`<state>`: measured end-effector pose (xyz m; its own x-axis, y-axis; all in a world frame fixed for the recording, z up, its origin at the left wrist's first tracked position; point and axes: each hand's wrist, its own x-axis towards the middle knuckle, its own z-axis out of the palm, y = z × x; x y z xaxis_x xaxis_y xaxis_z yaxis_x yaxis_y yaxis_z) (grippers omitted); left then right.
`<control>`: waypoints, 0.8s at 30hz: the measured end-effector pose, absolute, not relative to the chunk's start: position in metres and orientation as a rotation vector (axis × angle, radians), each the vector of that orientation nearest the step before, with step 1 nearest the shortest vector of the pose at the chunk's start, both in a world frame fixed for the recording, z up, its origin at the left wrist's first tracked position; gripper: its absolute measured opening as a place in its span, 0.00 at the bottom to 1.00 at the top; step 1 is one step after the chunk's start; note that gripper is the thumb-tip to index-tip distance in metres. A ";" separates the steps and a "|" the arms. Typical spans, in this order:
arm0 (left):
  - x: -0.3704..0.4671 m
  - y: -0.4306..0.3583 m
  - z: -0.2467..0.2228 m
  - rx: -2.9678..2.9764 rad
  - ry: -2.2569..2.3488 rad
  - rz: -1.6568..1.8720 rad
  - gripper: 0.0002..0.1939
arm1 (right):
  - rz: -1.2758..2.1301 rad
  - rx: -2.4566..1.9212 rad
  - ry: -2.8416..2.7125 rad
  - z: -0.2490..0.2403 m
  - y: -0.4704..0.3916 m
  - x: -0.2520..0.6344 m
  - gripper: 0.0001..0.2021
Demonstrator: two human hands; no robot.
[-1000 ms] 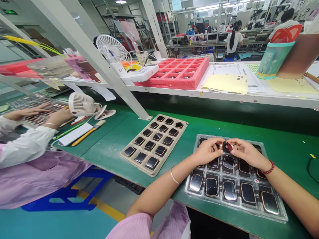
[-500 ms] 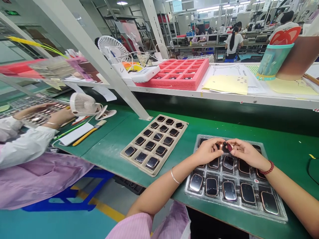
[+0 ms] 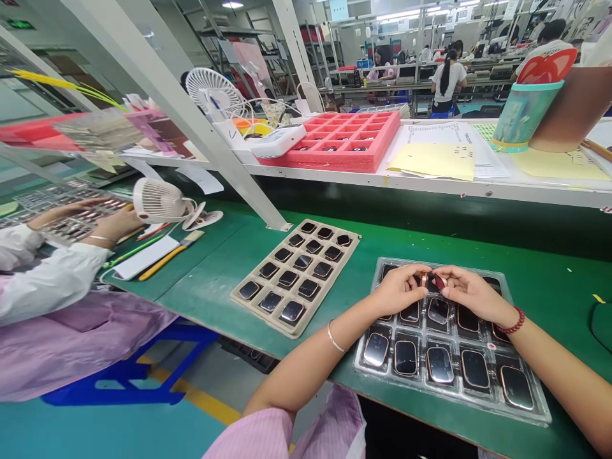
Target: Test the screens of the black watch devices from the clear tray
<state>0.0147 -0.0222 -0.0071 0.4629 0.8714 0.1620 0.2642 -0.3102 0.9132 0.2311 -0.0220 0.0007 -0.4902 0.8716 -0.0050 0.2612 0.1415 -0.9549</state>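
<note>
Beyond the near row of dark-faced pieces in the clear tray, the left hand pinches a gold-edged piece and the right hand a dark-red piece over the far rows, best held lightly by the rims.

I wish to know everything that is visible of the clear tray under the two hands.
The clear tray is shallow, glossy, see-through, apparently plastic, with rounded corners and moulded pockets in rows. Black rounded screens with coppery rims lie in the pockets, five in the nearest row. It lies flat on the green table, close to the front edge. The left hand and right hand are over its far part, hiding some pockets; whether they touch it is unclear.
</note>
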 end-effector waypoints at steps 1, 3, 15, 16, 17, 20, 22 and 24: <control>0.015 -0.022 -0.007 1.819 0.962 0.852 0.22 | 1.362 -1.088 -1.844 0.001 -0.022 0.231 0.20; 0.015 -0.022 -0.007 1.820 0.964 0.850 0.22 | 1.363 -1.095 -1.845 0.000 -0.022 0.231 0.20; 0.013 -0.022 -0.008 1.842 0.968 0.843 0.22 | 1.341 -1.097 -1.839 0.000 -0.023 0.231 0.19; 0.013 -0.022 -0.009 1.843 0.969 0.843 0.22 | 1.339 -1.100 -1.841 0.000 -0.023 0.231 0.19; 0.013 -0.022 -0.009 1.843 0.969 0.842 0.22 | 1.340 -1.105 -1.846 0.000 -0.022 0.231 0.19; 0.013 -0.022 -0.010 1.845 0.967 0.841 0.22 | 1.356 -1.113 -1.864 0.000 -0.022 0.231 0.19; 0.013 -0.021 -0.011 1.848 0.961 0.839 0.22 | 1.371 -1.105 -1.872 0.000 -0.022 0.231 0.19; 0.013 -0.021 -0.012 1.846 0.954 0.839 0.22 | 1.389 -1.090 -1.878 0.001 -0.022 0.231 0.18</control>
<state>0.0128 -0.0212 -0.0120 0.4787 0.8621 0.1662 0.2750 -0.3270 0.9041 0.2309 -0.0224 0.0006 -0.5149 0.8567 -0.0305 0.2801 0.1345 -0.9505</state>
